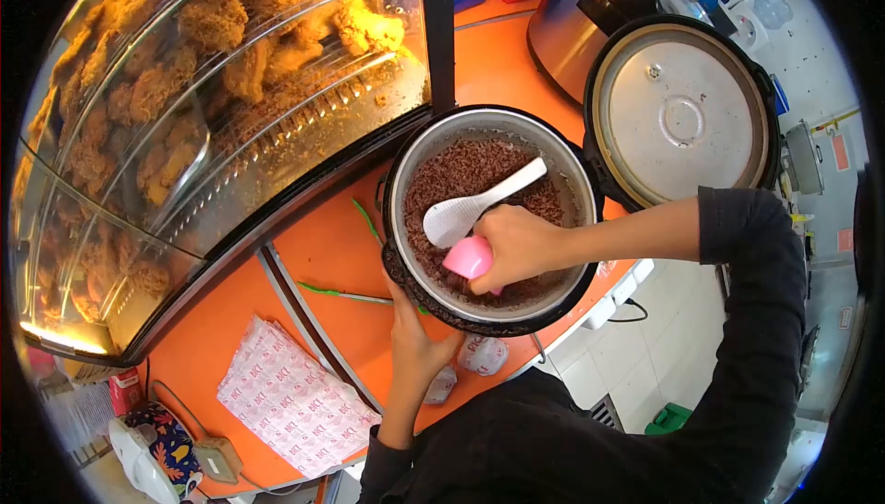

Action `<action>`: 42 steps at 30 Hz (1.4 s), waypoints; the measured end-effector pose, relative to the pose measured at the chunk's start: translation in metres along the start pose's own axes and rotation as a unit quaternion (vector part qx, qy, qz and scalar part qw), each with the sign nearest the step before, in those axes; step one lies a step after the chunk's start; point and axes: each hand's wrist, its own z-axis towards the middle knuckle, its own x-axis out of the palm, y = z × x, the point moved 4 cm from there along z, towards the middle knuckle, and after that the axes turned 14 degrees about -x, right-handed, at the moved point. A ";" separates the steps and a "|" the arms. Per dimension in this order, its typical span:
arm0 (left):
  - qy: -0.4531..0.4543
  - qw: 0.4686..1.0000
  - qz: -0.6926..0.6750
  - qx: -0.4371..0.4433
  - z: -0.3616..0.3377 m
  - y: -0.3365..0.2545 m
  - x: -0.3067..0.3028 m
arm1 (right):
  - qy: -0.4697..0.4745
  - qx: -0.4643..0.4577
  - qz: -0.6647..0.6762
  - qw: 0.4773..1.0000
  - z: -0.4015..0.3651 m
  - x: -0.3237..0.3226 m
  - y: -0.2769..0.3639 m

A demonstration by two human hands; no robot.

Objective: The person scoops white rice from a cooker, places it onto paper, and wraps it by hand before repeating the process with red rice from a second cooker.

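Note:
An open rice cooker (pixel 403 227) holds reddish-brown cooked rice (pixel 452 165). Inside it, my right hand (pixel 516 244) is closed around a small pink plastic cup (pixel 468 257), whose rounded end faces up; its mouth is hidden. A white rice paddle (pixel 461 213) lies across the rice just beyond that hand, its handle pointing to the upper right. Against the near left side of the cooker, my left hand (pixel 421 343) holds the outer wall, with some fingers out of sight. Two wrapped paper bundles (pixel 483 355) sit beside this hand, below the cooker.
The cooker's lid (pixel 684 107) stands open on the right, before another metal cooker (pixel 576 29). A glass display case (pixel 221 126) with fried chicken fills the left. Green-handled tongs (pixel 346 295) and printed wrapping papers (pixel 290 398) lie on the orange counter (pixel 184 356).

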 end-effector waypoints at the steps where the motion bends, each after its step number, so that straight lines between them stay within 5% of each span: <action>1: -0.015 1.000 0.019 0.010 0.001 -0.001 0.000 | -0.001 -0.002 -0.002 1.000 0.001 0.000 0.001; 6: -0.025 0.999 0.018 0.012 0.001 -0.002 -0.002 | 0.001 0.037 0.094 0.995 -0.005 -0.011 0.019; 10: -0.022 0.999 0.028 0.028 0.003 -0.002 -0.004 | 0.042 -0.004 0.040 0.998 -0.002 -0.029 0.035; 12: -0.026 0.997 0.054 0.049 0.004 0.000 -0.005 | 0.058 -0.026 0.113 0.992 -0.005 -0.030 0.022; 15: -0.042 0.997 0.055 0.022 0.002 -0.011 -0.008 | 0.179 0.064 0.278 0.941 -0.008 -0.024 -0.016; 19: -0.074 0.997 0.028 0.009 -0.014 -0.017 -0.020 | 0.149 0.070 0.344 0.924 -0.038 -0.026 -0.018; 21: -0.112 0.989 -0.072 0.063 -0.024 -0.040 -0.033 | 0.019 0.133 0.412 0.901 -0.063 -0.031 -0.018; 23: -0.145 0.966 -0.176 0.119 -0.034 -0.073 -0.043 | -0.061 0.142 0.472 0.868 -0.086 -0.029 -0.024; 25: 0.051 0.900 -0.425 0.075 -0.033 -0.106 -0.027 | -0.175 0.129 0.568 0.794 -0.109 -0.025 -0.015; 26: 0.140 0.812 -0.566 -0.020 -0.025 -0.112 -0.013 | -0.216 0.109 0.586 0.773 -0.116 -0.023 -0.013; 27: 0.143 0.814 -0.564 -0.012 -0.014 -0.118 -0.002 | -0.246 0.062 0.619 0.744 -0.120 -0.020 -0.010; 29: 0.232 0.666 -0.654 -0.272 0.012 -0.112 0.040 | -0.282 -0.002 0.655 0.701 -0.122 -0.026 0.014; 33: 0.254 0.678 -0.677 -0.131 0.049 -0.142 0.054 | -0.313 -0.018 0.634 0.706 -0.115 -0.040 0.046; 35: 0.402 0.590 -0.697 -0.063 0.056 -0.153 0.034 | -0.167 -0.042 0.453 0.875 -0.112 -0.070 0.044; 36: 0.265 0.651 -0.687 -0.186 0.055 -0.146 0.021 | -0.122 -0.034 0.393 0.911 -0.110 -0.087 0.028; 37: 0.266 0.652 -0.685 -0.187 0.052 -0.147 0.010 | -0.164 -0.016 0.330 0.930 -0.098 -0.097 0.007; 38: 0.261 0.660 -0.684 -0.171 0.050 -0.146 -0.003 | -0.187 -0.072 0.131 0.971 -0.081 -0.094 -0.002; 41: 0.278 0.661 -0.683 -0.138 0.041 -0.143 -0.022 | -0.091 -0.110 -0.341 0.929 -0.016 -0.036 -0.030; 42: 0.262 0.682 -0.670 -0.132 0.033 -0.148 -0.027 | -0.065 -0.084 -0.395 0.913 0.000 -0.019 -0.037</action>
